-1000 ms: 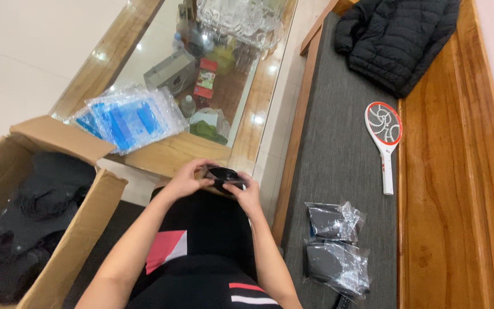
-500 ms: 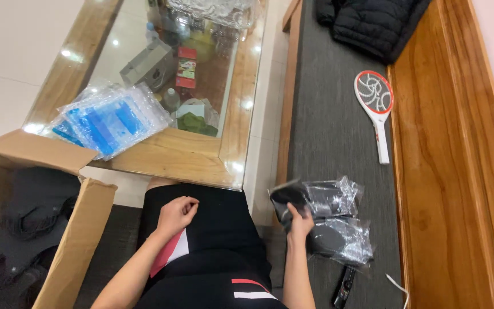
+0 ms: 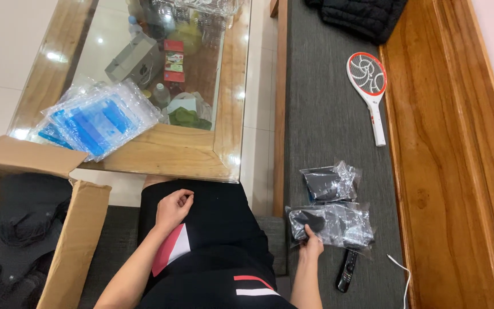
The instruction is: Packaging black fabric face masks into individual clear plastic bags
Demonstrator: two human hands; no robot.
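Grey upholstered bench (image 3: 327, 114) ran up the centre-right of the frame, wooden backrest (image 3: 447, 171) along its right edge, glass-topped wooden table (image 3: 224, 143) to the left.

Right hand (image 3: 312, 245), lower centre-right: fingers curled around the near-left edge of a clear plastic bag with a dark item inside (image 3: 331, 224), thumb on top. Grip looked closed on the bag; bag lay flat on the bench, not lifted. A second bagged dark item (image 3: 329, 183) sat just above it, touching or nearly so; can't tell which.

Left hand (image 3: 172, 209), lower centre: loosely curled on the lap, resting on black clothing, nothing in it. Well apart from the bagged pair.

Progress, as a judgement: two bagged pieces were on the bench, so that much looked finished. Open cardboard box (image 3: 75, 240) at lower left held more dark unbagged items (image 3: 24, 223), and a stack of clear bags with blue print (image 3: 95, 120) sat on the table corner at upper left. So plenty looked left to do.

Other stuff:
- black remote control (image 3: 347, 270) just below the held bag, partly under its edge
- thin white cable (image 3: 401, 274) at the bottom right of the bench
- red-and-white racket-shaped swatter (image 3: 370, 91) upper right on the bench
- black padded jacket (image 3: 361, 14) at the top edge
- boxes and bottles (image 3: 167, 63) visible through the table glass, on a shelf below
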